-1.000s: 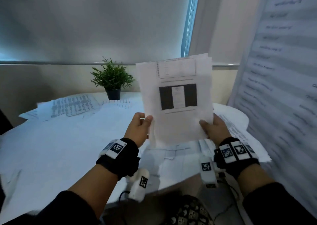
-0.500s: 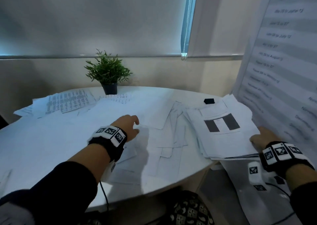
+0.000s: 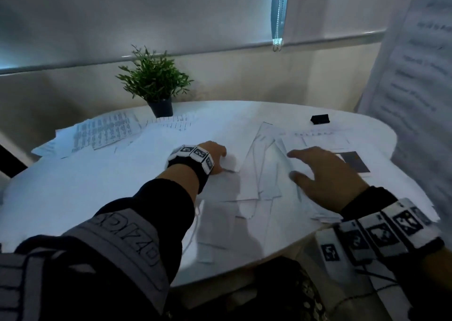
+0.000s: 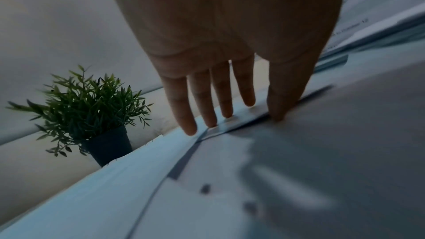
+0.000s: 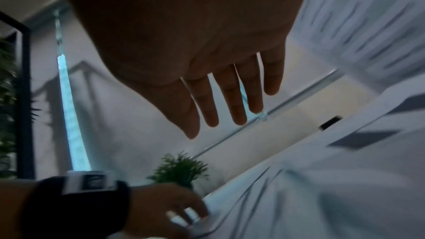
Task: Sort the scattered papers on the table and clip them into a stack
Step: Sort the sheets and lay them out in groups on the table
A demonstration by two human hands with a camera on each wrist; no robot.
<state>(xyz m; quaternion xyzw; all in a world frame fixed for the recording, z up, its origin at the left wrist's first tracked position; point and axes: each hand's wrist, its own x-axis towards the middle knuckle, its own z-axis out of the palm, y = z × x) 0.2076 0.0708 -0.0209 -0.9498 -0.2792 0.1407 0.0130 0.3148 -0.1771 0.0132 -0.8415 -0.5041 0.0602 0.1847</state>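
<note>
**Two Hands Over a Table of Papers**

Where the round white table (image 3: 73, 198) is spread with thin flat sheets, both hands are seen above the mess. The left hand (image 3: 215, 153) is laid on a loose sheet (image 3: 230, 164) near the middle of the table. In the left wrist view its fingers (image 4: 202, 101) are held long and straight, and their tips are pressed down on the edge of the paper. Nothing is gripped by it.

The right hand (image 3: 325, 174) is held flat, palm down, with fingers (image 5: 232, 101) spread and straight. It is seen over the stack of papers (image 3: 315, 144) on the right side of the table. Whether the stack is touched by it cannot be told. Nothing is held in it.

The stack is made of smooth white sheets, not lined up, and a dark grey rectangle (image 3: 357, 161) is printed on the top one. More scattered papers (image 3: 259, 174) are fanned out between the two hands, with sharp corners showing. Other sheets with small printed rows (image 3: 102, 132) are found at the far left.

A small black clip (image 3: 320, 119) is seen on the table beyond the stack, apart from it. A leafy green plant (image 3: 154, 78) in a dark round pot is set at the back edge. A big printed poster (image 3: 415, 76) is hung at the right.
</note>
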